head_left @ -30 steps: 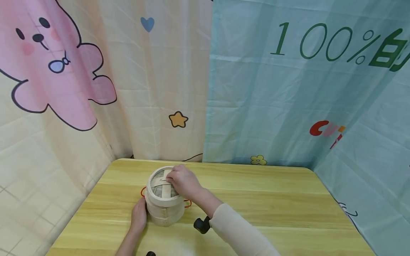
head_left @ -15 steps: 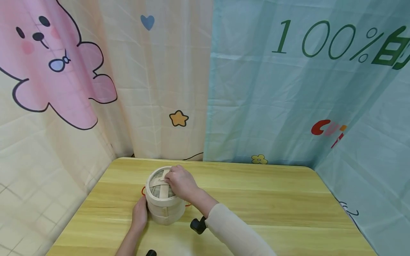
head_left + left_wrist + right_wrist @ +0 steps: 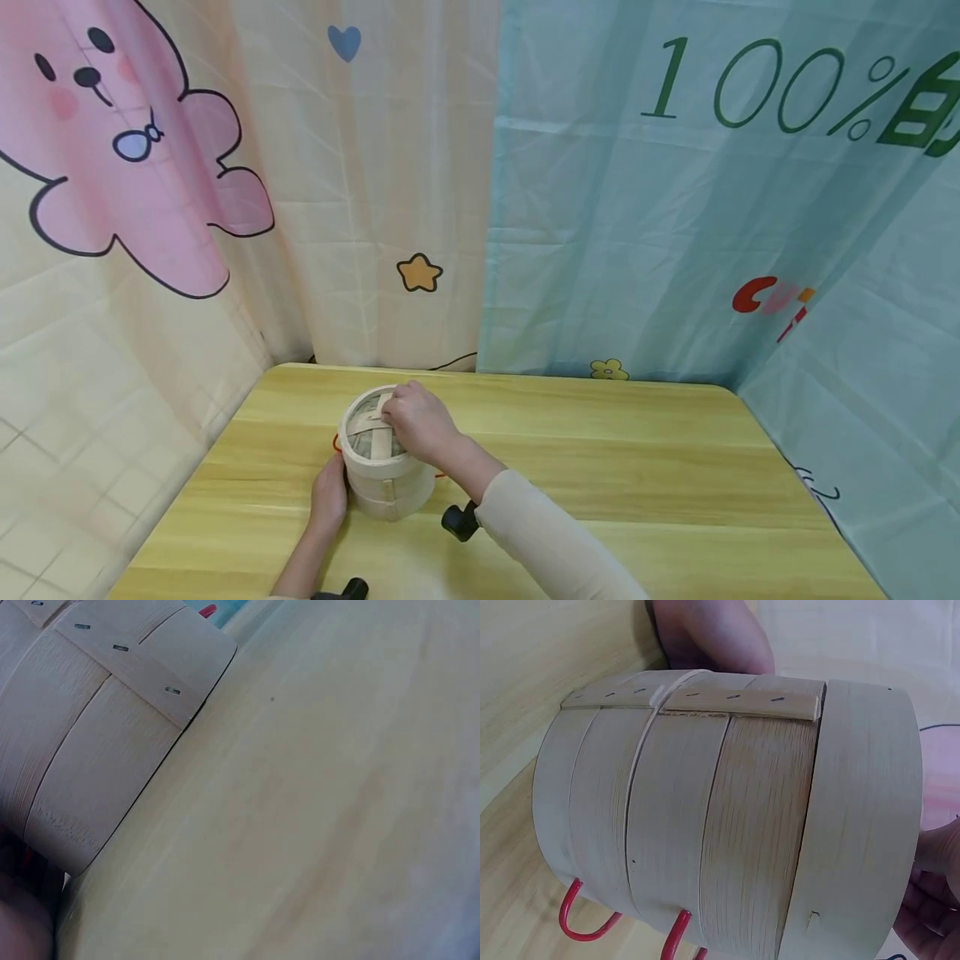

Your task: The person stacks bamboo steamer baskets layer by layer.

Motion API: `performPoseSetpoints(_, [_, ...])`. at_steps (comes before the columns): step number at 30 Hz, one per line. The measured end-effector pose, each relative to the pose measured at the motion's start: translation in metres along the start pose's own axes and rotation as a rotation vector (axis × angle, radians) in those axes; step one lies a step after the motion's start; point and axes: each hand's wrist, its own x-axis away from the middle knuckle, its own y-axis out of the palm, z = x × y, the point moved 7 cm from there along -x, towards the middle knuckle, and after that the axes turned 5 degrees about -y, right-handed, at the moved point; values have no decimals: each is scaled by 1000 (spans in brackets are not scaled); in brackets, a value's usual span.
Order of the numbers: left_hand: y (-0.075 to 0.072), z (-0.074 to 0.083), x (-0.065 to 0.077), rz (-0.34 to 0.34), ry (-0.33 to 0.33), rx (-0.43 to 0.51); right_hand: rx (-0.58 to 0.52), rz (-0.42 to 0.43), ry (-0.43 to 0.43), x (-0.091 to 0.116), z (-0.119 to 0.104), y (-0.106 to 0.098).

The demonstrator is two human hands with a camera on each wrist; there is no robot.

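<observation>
A round bamboo steamer (image 3: 390, 496) stands upright on the table, its lid (image 3: 380, 450) on top. The right wrist view shows stacked tiers with red loop handles (image 3: 676, 937). My right hand (image 3: 422, 423) pinches the crossed strap on top of the lid, fingers curled; in the right wrist view that hand (image 3: 934, 892) shows at the lid's far side. My left hand (image 3: 328, 496) lies against the steamer's left side, just below a red loop (image 3: 337, 442). Its fingers are mostly hidden. Only a blurred piece of the left hand (image 3: 22, 922) appears in the left wrist view.
The wood-grain table (image 3: 637, 467) extends right of the steamer. Printed curtains (image 3: 600, 208) hang behind it and along both sides. A black device (image 3: 459, 522) sits at the right wrist, another black device (image 3: 352, 590) at the left wrist.
My right hand and forearm have shifted slightly left, still gripping the lid strap. The red loop on the right is now mostly covered. My left hand stays against the steamer; the view has tilted slightly.
</observation>
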Motion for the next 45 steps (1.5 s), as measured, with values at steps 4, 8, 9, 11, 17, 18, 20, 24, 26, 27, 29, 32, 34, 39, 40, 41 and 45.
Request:
performPoseSetpoints(4, [0,2,2,6,18,0,5,7,10,2,0,0])
performPoseSetpoints(8, [0,2,1,11,14,-15,-3,13,15,2,1,2])
performPoseSetpoints(9, [0,2,1,10,13,-19,-6,14,17,2,1,3])
performPoseSetpoints(11, [0,1,1,10,8,-22,-12,9,18,1,1,4])
performPoseSetpoints(17, [-1,1,2,20,23,-52,-26,-5,21,3,1,7])
performPoseSetpoints(18, [-1,1,2,23,28,-57,-26,-2,20,3,1,7])
performPoseSetpoints(20, [-1,1,3,26,40,-64,-23,7,20,3,1,7])
performPoseSetpoints(24, [0,1,2,30,52,-62,-24,26,24,4,1,6])
performPoseSetpoints(26, [0,0,2,32,55,-56,-34,30,30,4,2,6])
performPoseSetpoints(27, [1,1,1,32,57,-55,-41,32,34,4,3,6])
performPoseSetpoints(29, [1,0,1,29,57,-50,-59,33,44,4,4,7])
performPoseSetpoints(32, [1,0,0,24,56,-47,-105,34,62,5,8,10])
performPoseSetpoints(34, [2,0,-1,18,52,-48,-143,47,79,7,12,11])
performPoseSetpoints(39, [3,0,-2,12,62,-62,-260,110,125,27,29,9])
performPoseSetpoints(40, [4,0,-3,14,69,-70,-289,124,137,33,35,8])
performPoseSetpoints(41, [3,1,-3,17,73,-74,-312,137,148,39,41,7])
performPoseSetpoints(45, [1,1,-6,6,32,-3,-397,216,207,73,71,4])
